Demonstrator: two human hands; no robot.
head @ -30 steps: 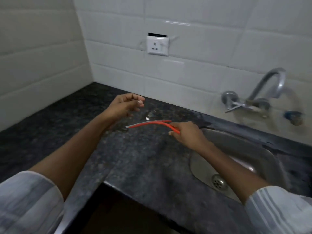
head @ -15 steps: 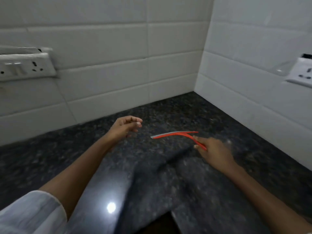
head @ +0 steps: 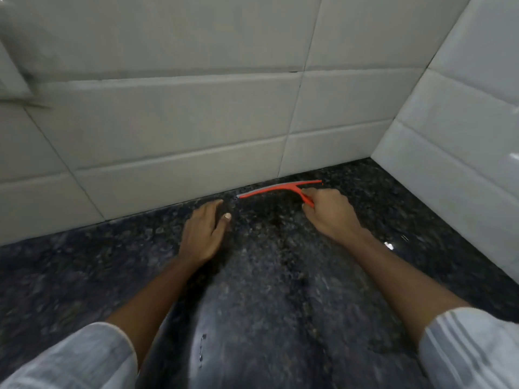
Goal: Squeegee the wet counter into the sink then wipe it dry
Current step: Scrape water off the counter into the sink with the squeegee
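Note:
A red squeegee [head: 276,188] with a grey rubber blade lies along the back of the dark speckled granite counter [head: 266,290], close to the tiled wall. My right hand [head: 328,213] grips its red handle, fingers curled round it. My left hand [head: 205,230] rests flat on the counter just left of the blade's end, fingers straight. The counter looks glossy, with a dark streak between my hands. The sink is out of view.
White tiled walls [head: 168,122] meet in a corner at the upper right [head: 373,155]. A blurred white wall fitting [head: 16,66] shows at the upper left. The counter stretches left and towards me.
My view has swung left, away from the sink and tap, into the corner. My right hand has carried the squeegee to the back wall. My left hand has come down flat onto the counter.

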